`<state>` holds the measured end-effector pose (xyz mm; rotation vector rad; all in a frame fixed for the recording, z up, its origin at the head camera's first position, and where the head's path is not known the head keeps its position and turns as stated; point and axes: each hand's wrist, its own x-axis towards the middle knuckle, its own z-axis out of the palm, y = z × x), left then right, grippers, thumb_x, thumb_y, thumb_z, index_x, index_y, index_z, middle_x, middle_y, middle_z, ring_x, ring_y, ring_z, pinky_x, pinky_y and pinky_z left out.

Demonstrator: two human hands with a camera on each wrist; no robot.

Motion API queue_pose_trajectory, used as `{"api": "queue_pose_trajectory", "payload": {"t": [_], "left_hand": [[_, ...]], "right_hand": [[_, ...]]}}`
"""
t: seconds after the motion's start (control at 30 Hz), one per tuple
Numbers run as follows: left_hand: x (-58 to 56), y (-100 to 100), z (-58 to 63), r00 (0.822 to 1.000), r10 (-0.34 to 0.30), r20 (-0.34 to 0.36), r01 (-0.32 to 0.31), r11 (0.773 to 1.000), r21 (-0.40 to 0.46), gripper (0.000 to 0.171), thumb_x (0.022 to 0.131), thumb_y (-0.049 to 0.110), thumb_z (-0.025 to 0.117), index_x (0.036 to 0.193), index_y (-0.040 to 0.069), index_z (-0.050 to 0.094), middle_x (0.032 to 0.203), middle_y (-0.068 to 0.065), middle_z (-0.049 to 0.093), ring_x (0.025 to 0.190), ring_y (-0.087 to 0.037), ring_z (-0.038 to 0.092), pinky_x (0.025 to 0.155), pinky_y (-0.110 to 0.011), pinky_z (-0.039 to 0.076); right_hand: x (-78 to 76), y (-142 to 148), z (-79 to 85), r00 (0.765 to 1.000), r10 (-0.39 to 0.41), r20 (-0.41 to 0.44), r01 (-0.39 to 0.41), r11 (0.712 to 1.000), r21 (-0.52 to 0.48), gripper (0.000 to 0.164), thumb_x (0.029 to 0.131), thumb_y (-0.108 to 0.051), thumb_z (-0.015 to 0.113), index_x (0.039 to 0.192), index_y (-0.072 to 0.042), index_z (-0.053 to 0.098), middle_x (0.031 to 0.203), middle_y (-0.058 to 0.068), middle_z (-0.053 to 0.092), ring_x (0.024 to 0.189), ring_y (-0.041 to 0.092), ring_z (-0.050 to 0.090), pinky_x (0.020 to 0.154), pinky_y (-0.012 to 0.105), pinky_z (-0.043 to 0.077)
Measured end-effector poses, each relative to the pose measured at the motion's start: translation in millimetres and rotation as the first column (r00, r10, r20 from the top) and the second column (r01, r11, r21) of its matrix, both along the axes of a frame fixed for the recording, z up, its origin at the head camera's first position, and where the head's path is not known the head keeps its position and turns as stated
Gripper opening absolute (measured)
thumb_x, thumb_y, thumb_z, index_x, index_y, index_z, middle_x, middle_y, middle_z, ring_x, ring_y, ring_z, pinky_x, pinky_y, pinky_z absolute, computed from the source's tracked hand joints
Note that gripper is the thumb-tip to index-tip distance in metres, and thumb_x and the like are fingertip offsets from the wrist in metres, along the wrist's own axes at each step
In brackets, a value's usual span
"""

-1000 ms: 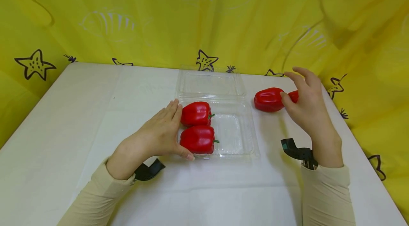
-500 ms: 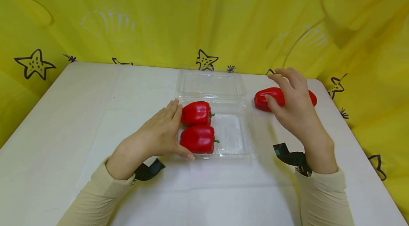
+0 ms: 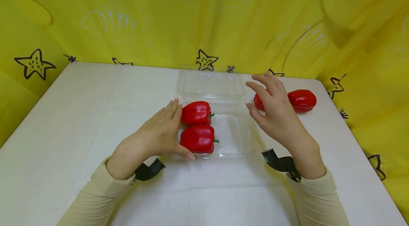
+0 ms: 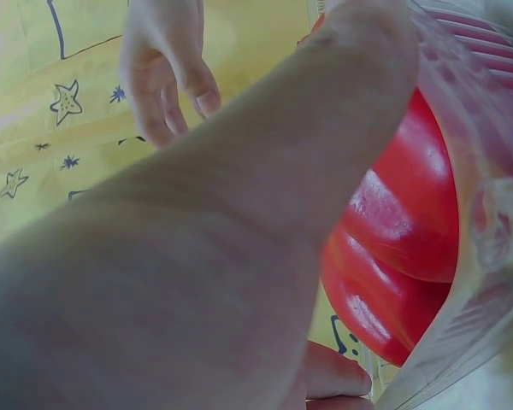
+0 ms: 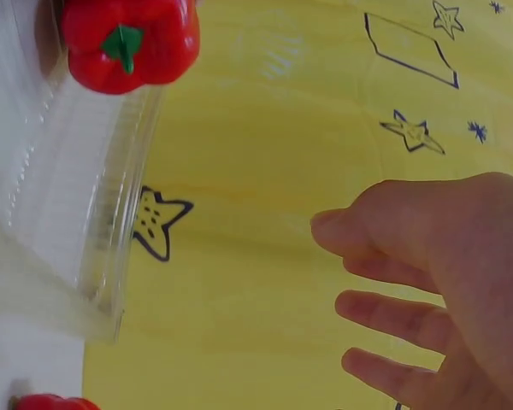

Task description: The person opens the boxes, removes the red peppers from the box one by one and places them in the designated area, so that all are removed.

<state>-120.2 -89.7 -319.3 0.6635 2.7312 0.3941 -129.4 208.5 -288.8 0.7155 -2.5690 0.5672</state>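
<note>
Two red bell peppers with green stems, the far one (image 3: 195, 113) and the near one (image 3: 197, 140), lie side by side in the left half of a clear plastic clamshell box (image 3: 231, 135). My left hand (image 3: 158, 130) rests along the box's left edge, fingers straight and thumb stretched towards the front corner. In the left wrist view the peppers (image 4: 402, 205) show behind the box's clear wall. My right hand (image 3: 276, 114) hovers by the box's right edge, fingers spread and holding nothing. It partly hides a third red pepper (image 3: 258, 102); another pepper (image 3: 301, 100) lies to its right.
The box's hinged lid (image 3: 209, 84) lies folded back towards the yellow curtain (image 3: 153, 16). A white cloth (image 3: 204, 197) covers the table. Black camera mounts, left (image 3: 149, 170) and right (image 3: 279, 163), stick out from the wrists.
My right hand has moved left, from between the two loose peppers to the box's right edge, uncovering the rightmost pepper. The left hand and the peppers have stayed put.
</note>
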Motion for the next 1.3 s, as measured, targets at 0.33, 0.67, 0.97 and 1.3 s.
{"api": "queue_pose_trajectory", "payload": {"t": [0.33, 0.67, 0.97, 1.3], "left_hand": [[0.0, 0, -0.1, 1.0, -0.002, -0.007, 0.002, 1.0, 0.001, 0.138, 0.061, 0.066, 0.084, 0.155, -0.007, 0.014, 0.165, -0.023, 0.011, 0.154, -0.039, 0.008, 0.123, -0.052, 0.021], [0.0, 0, 0.2, 1.0, 0.006, 0.001, -0.006, 1.0, 0.003, 0.139, 0.06, 0.067, 0.084, 0.155, -0.007, 0.014, 0.165, -0.023, 0.01, 0.154, -0.039, 0.008, 0.124, -0.052, 0.021], [-0.3, 0, -0.4, 1.0, 0.0, -0.009, 0.0, 1.0, -0.006, 0.139, 0.06, 0.068, 0.083, 0.155, -0.007, 0.016, 0.165, -0.023, 0.01, 0.154, -0.04, 0.008, 0.123, -0.052, 0.021], [0.4, 0, -0.7, 1.0, -0.008, -0.018, 0.008, 1.0, -0.009, 0.138, 0.061, 0.068, 0.083, 0.155, -0.008, 0.016, 0.165, -0.024, 0.009, 0.154, -0.04, 0.008, 0.124, -0.052, 0.02]], "right_hand": [[11.6, -22, -2.6, 0.996, 0.065, 0.06, -0.072, 0.992, 0.107, 0.055, 0.084, -0.011, 0.077, 0.134, -0.004, 0.056, 0.146, 0.017, 0.048, 0.144, 0.039, 0.033, 0.108, 0.061, 0.042], [20.1, -44, -10.1, 0.977, 0.166, 0.135, -0.186, 0.971, 0.153, 0.058, 0.087, -0.02, 0.076, 0.139, -0.005, 0.053, 0.145, 0.013, 0.05, 0.142, 0.035, 0.038, 0.113, 0.054, 0.041], [25.1, -59, -19.4, 0.957, 0.229, 0.177, -0.256, 0.955, 0.151, 0.054, 0.087, -0.023, 0.076, 0.135, -0.006, 0.057, 0.137, 0.011, 0.055, 0.131, 0.027, 0.049, 0.109, 0.046, 0.047], [27.3, -68, -28.9, 0.916, 0.252, 0.311, -0.306, 0.942, 0.138, 0.054, 0.088, -0.024, 0.076, 0.136, -0.008, 0.058, 0.132, 0.007, 0.058, 0.122, 0.022, 0.055, 0.1, 0.036, 0.054]]}}
